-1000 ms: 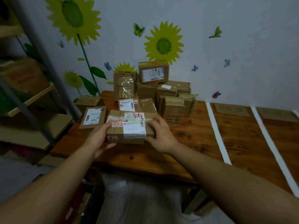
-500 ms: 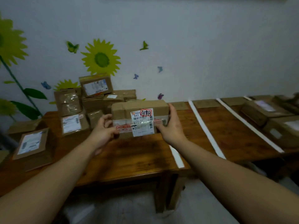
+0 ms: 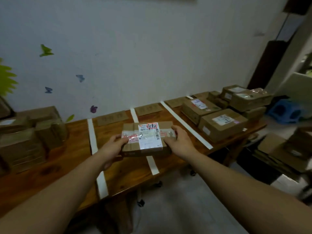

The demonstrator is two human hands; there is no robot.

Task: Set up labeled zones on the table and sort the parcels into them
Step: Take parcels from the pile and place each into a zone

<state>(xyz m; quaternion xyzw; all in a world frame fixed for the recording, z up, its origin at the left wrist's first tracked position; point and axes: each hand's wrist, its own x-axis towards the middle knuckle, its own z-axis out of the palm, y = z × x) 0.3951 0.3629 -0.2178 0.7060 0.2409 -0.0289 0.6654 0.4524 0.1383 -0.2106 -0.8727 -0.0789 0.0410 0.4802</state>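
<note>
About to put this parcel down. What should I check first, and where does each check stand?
1. Hold: left grip and right grip hold the parcel by its ends: ok.
2. Shipping label faces up, with the red mark visible: ok.
3. Cardboard zone signs legible: cannot tell, too dim.
4. Parcel inside one zone: not ok, it overlaps the middle tape strip.
5. Bare table wood on either side of that strip: ok.
</note>
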